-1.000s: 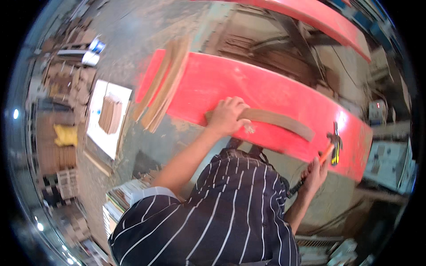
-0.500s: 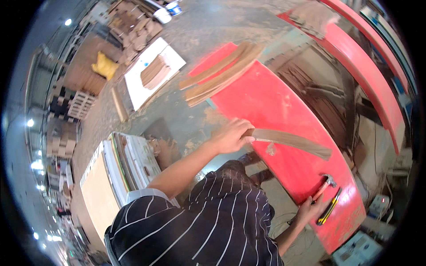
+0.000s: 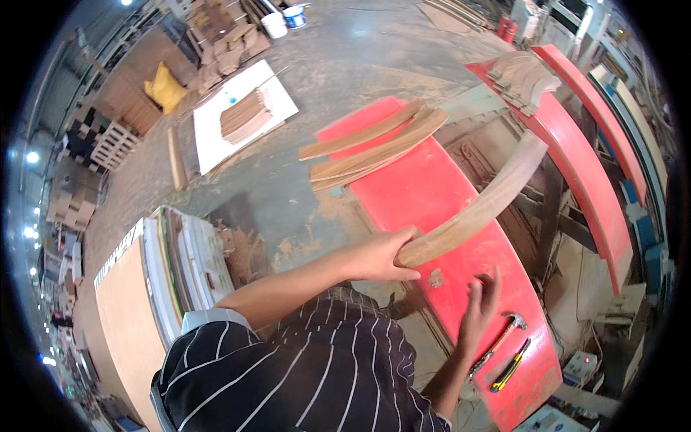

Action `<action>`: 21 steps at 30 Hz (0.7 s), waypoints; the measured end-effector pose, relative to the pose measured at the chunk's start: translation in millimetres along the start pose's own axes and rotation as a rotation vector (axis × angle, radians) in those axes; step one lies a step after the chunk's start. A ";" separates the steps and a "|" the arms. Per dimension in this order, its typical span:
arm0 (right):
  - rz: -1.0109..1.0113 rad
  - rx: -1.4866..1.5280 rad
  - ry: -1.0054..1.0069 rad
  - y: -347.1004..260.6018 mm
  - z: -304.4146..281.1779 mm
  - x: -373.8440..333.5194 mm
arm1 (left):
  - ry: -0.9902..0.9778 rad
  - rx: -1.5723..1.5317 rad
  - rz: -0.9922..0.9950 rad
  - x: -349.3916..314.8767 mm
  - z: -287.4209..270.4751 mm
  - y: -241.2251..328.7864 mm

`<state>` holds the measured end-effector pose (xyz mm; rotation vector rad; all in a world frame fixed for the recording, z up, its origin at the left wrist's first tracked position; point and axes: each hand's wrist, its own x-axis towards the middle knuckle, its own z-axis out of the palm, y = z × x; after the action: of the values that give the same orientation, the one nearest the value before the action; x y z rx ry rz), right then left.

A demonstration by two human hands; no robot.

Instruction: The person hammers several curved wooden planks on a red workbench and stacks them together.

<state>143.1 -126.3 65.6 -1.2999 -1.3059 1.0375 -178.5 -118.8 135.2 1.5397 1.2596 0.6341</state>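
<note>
My left hand [image 3: 385, 255] is closed round the near end of a curved wooden piece [image 3: 479, 209], which slants up to the right over the red bench top [image 3: 425, 173]. My right hand [image 3: 482, 306] is raised beside it, fingers apart and empty. Closest to that hand lies a claw hammer [image 3: 500, 342] with a reddish handle, flat on the red surface. Next to the hammer is a yellow and black utility knife [image 3: 511, 367]. Several more curved wooden strips [image 3: 378, 151] rest across the far end of the bench.
A second red curved surface [image 3: 576, 165] at the right bears a stack of curved wooden pieces [image 3: 524, 78]. Stacked boards [image 3: 173, 266] stand at my left. On the floor, a white panel [image 3: 209, 147] holds more wooden pieces. Electrical boxes [image 3: 581, 367] sit at the lower right.
My left hand has swung the curved piece's far end upward and away from the bench. My right hand has left the hammer and risen, its fingers now spread.
</note>
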 end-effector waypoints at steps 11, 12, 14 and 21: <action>0.107 0.291 -0.225 -58.1 272.7 100.1 | 0.122 0.228 0.120 37.3 -162.2 -75.3; 0.121 0.262 -0.202 -57.8 283.4 109.9 | 0.170 0.259 0.212 48.0 -170.2 -93.2; 0.157 0.232 -0.174 -55.9 307.5 122.6 | 0.124 0.281 0.148 58.0 -190.7 -99.8; 0.231 -0.253 -0.099 -34.2 332.5 136.6 | 0.014 0.548 0.057 69.8 -222.9 -106.0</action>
<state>-182.4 29.7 58.3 -1.6378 -1.4209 1.1337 -390.2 22.6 104.4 2.0227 1.4821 0.3448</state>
